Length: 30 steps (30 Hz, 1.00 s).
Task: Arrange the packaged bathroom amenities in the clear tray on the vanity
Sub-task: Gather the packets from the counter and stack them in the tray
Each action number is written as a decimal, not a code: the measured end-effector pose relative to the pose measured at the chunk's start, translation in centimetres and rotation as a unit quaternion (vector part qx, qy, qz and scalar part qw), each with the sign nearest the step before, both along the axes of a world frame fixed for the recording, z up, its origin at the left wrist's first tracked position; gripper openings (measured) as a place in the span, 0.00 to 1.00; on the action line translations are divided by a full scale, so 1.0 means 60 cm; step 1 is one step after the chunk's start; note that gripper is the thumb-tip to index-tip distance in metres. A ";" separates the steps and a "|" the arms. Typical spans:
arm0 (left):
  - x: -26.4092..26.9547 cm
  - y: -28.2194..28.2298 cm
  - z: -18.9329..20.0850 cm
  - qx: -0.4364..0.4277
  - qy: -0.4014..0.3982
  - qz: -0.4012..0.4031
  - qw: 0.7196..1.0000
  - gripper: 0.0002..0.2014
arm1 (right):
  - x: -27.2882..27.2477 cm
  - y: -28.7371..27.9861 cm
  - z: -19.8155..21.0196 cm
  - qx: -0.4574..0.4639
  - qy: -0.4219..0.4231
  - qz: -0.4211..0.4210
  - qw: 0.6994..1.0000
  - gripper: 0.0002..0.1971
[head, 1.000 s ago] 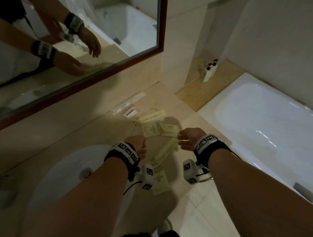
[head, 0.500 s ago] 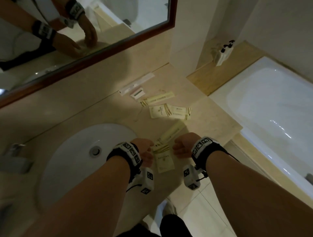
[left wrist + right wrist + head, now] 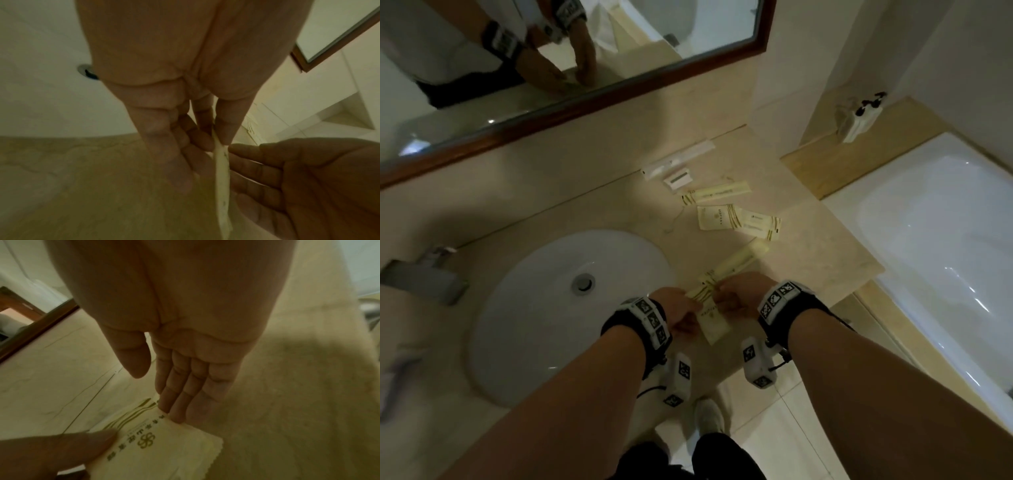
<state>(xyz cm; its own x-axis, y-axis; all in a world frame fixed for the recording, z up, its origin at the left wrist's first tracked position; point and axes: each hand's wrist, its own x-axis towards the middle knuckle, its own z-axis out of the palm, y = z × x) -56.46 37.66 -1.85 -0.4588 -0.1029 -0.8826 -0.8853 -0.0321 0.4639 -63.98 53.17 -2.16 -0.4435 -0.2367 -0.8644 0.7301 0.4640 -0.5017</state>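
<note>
Both hands [image 3: 705, 305] at packet [image 3: 714, 325] edges

Sachets [image 3: 739, 221] and sink [image 3: 544, 308] flanking hands

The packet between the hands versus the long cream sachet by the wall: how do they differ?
The packet is short and squarish, held by the left hand and right hand; the long sachet is slim, lying untouched on the vanity. Both are cream with olive print.

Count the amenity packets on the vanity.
7: long white packet, small white packet by wall; long cream packet, two sachets, tube packet; held sachet between left hand, right hand. Others possibly hidden.
</note>
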 end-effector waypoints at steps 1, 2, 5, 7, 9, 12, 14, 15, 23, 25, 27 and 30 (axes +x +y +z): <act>0.004 -0.009 0.007 0.000 0.007 0.015 1.000 0.11 | -0.001 -0.011 0.006 0.000 0.007 0.017 1.000 0.04; 0.009 -0.020 0.015 0.003 0.016 0.036 0.999 0.12 | -0.005 -0.023 0.011 -0.002 0.015 0.031 0.999 0.05; 0.026 -0.071 0.043 0.018 0.057 0.137 0.989 0.27 | -0.014 -0.073 0.034 0.000 0.060 0.063 0.996 0.12; 0.043 -0.119 0.068 0.024 0.095 0.195 0.976 0.31 | -0.016 -0.121 0.057 -0.015 0.081 0.091 0.992 0.09; 0.065 -0.168 0.094 0.025 0.126 0.226 0.966 0.22 | -0.010 -0.176 0.083 -0.033 0.083 0.096 0.991 0.05; 0.119 -0.247 0.132 0.009 0.172 0.283 0.944 0.09 | 0.017 -0.281 0.119 -0.085 0.090 0.111 0.986 0.10; 0.163 -0.291 0.154 -0.004 0.190 0.321 0.928 0.07 | 0.045 -0.350 0.143 -0.127 0.098 0.132 0.978 0.12; 0.190 -0.312 0.164 -0.015 0.196 0.340 0.920 0.07 | 0.063 -0.385 0.156 -0.143 0.100 0.147 0.974 0.12; 0.454 -0.442 0.216 -0.054 0.233 0.477 0.846 0.08 | 0.278 -0.633 0.218 -0.203 0.149 0.370 0.894 0.06; 0.533 -0.463 0.211 -0.075 0.234 0.542 0.804 0.06 | 0.352 -0.682 0.212 -0.207 0.157 0.419 0.870 0.11; 0.589 -0.473 0.203 -0.106 0.221 0.586 0.773 0.04 | 0.401 -0.713 0.203 -0.203 0.155 0.463 0.849 0.17; 0.682 -0.484 0.186 -0.130 0.196 0.622 0.747 0.06 | 0.489 -0.764 0.183 -0.202 0.153 0.536 0.805 0.18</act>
<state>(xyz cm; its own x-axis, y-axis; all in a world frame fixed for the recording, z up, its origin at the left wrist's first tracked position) -15.53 8.63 9.33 -0.0837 -0.8096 -0.5810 -0.0394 -0.5799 0.8137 -34.64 7.32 8.82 0.0254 -0.8594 -0.5107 -0.1679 0.4999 -0.8497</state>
